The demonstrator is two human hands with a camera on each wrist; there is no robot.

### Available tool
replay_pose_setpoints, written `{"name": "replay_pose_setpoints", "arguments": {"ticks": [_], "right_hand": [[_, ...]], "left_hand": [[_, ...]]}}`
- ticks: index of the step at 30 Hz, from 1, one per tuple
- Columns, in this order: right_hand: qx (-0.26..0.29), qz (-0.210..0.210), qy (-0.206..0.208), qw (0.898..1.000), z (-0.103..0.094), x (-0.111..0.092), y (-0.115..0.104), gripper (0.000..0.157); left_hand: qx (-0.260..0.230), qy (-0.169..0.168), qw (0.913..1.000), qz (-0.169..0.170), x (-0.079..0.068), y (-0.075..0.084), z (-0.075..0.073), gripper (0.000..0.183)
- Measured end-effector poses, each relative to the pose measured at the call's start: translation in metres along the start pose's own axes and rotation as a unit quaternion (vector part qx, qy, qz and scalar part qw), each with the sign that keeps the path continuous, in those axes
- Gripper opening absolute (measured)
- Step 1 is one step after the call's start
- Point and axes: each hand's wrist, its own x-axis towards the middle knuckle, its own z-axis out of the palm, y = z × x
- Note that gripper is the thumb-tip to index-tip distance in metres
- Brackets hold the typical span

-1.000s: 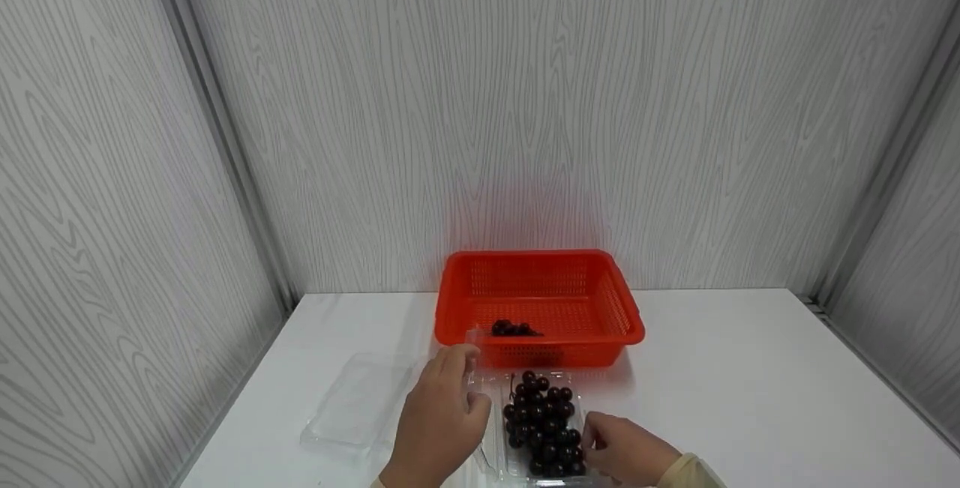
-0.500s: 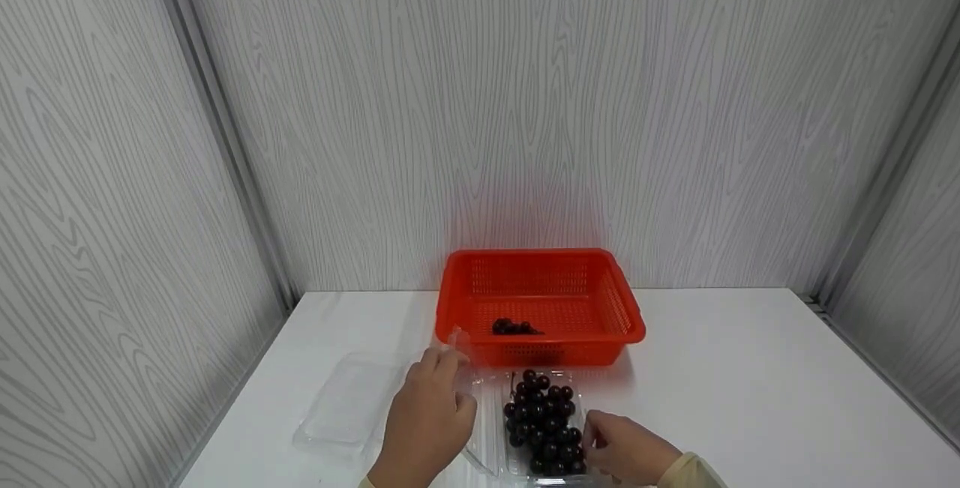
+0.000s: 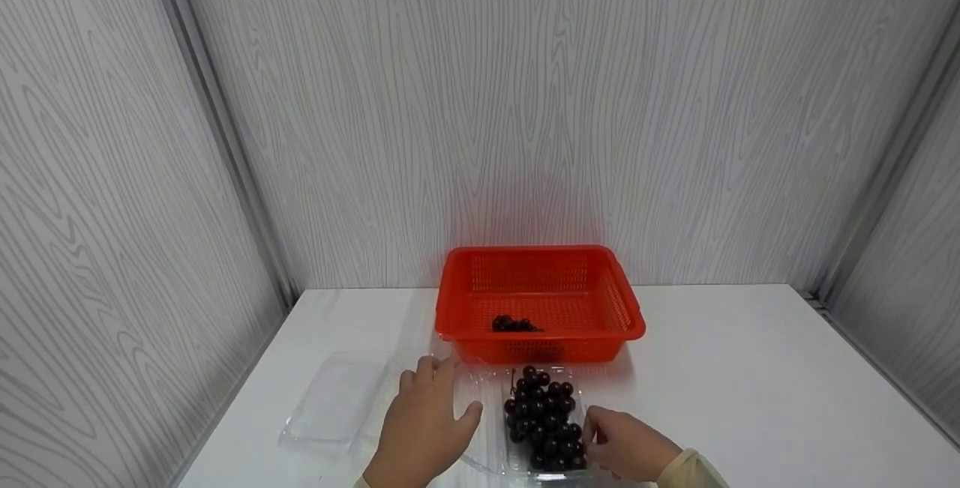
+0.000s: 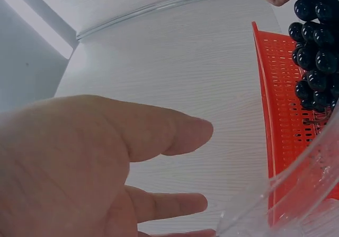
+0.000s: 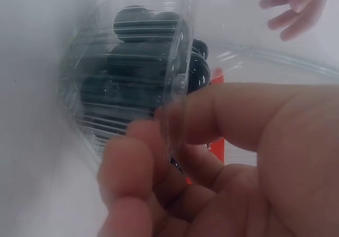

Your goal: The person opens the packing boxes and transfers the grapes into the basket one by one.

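A bunch of dark, glossy grapes lies in a clear plastic box at the front middle. My right hand pinches the box's right rim; in the right wrist view its thumb and fingers meet on that clear edge. A clear lid lies folded out on the left side of the box. Over this lid is my left hand, with thumb and fingers spread apart. The left wrist view has the hand holding nothing, with the lid's curved edge beyond the fingertips.
Behind the box stands a red plastic basket with a small dark bunch of grapes near its front wall. Another clear plastic container lies at the left on the white table. Pale panels enclose the back and sides.
My left hand has moved left and lowered, with its fingers spreading off the lid, which has folded flatter. The far-left clear container has slid slightly left. My right hand stays at the rim.
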Motion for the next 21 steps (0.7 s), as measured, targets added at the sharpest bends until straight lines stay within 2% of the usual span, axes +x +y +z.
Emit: {"name": "replay_pose_setpoints", "arguments": {"ticks": [4, 8, 16, 21], "right_hand": [[-0.021, -0.006, 0.009, 1.000, 0.0014, 0.0007, 0.0015, 0.007], [-0.058, -0.033, 0.031, 0.997, 0.0019, 0.0025, 0.0025, 0.006], [-0.125, -0.098, 0.106, 0.982, 0.0024, 0.0037, 0.0010, 0.010], [-0.138, -0.066, 0.158, 0.976, 0.0040, 0.0041, 0.0002, 0.008]], "left_hand": [[0.029, -0.003, 0.9995, 0.010, -0.0025, -0.0019, 0.0025, 0.063], [0.040, -0.010, 0.9991, 0.009, -0.0056, -0.0033, 0.0031, 0.065], [0.041, -0.029, 0.9981, -0.036, -0.0030, -0.0064, 0.0045, 0.064], [0.035, -0.045, 0.9967, -0.058, 0.0007, -0.0081, 0.0042, 0.065]]}}
